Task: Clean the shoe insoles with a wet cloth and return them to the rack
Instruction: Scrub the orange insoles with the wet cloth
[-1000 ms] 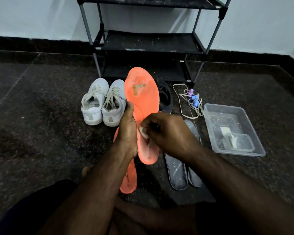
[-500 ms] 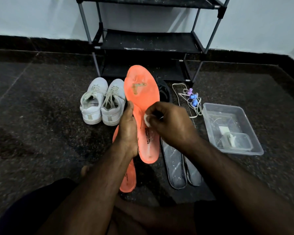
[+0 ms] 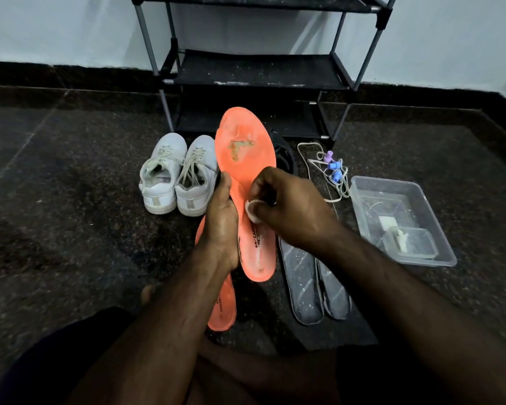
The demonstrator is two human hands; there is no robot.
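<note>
Wiping in progress. Advice: work the cloth (image 3: 253, 211) up toward the brown stain near the toe, bracing from behind. Left hand (image 3: 221, 222) grips the orange insole (image 3: 247, 159) by its edge, raised before the rack (image 3: 257, 71). Right hand (image 3: 287, 209) pinches the cloth against it. 1 orange insole lies below.

The orange insole (image 3: 246, 182) is held up off the floor, toe end far, heel end near, its face showing a brownish worn patch near the toe and dark printed lettering near the heel. A small white cloth (image 3: 253, 211) is pressed against its middle. A second orange insole (image 3: 222, 308) lies flat on the dark floor below it, partly hidden. To the right, two grey insoles (image 3: 313, 287) lie side by side on the floor, possibly wet or speckled. The black rack (image 3: 254, 68) stands at the far wall, its shelves dusty.
</note>
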